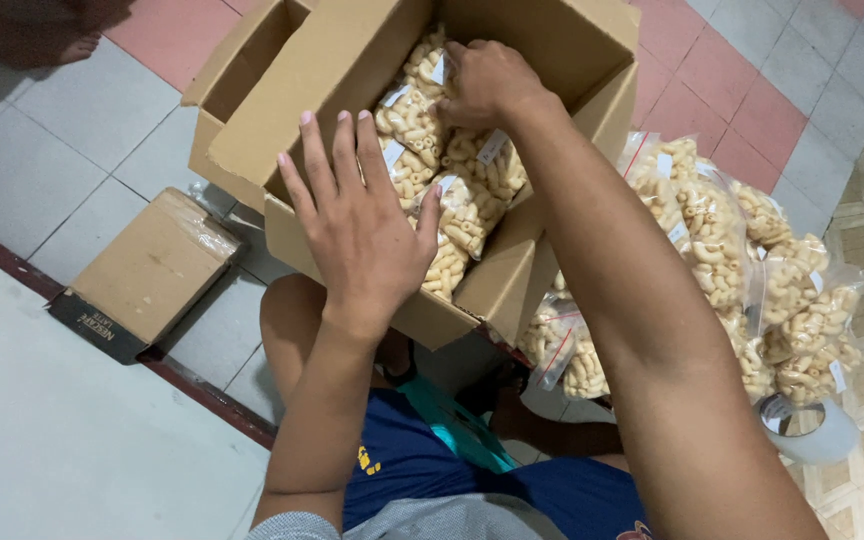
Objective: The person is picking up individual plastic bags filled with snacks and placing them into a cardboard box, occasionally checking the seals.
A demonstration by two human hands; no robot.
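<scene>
Cardboard lies flat on the tiles at far left, a small sealed box (147, 270). Your left hand (362, 225) rests spread, fingers open, on the flap of the open carton (352, 70). Your right hand (487, 82) curls over the snack bags (462, 200) inside it. More bags (752, 260) are piled at right, beside a tape roll (812, 430).

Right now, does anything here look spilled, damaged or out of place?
Nothing stands out. The snack bags lie sealed inside the open cardboard box, more bags sit piled on the floor beside it, and no pieces are spilled.
</scene>
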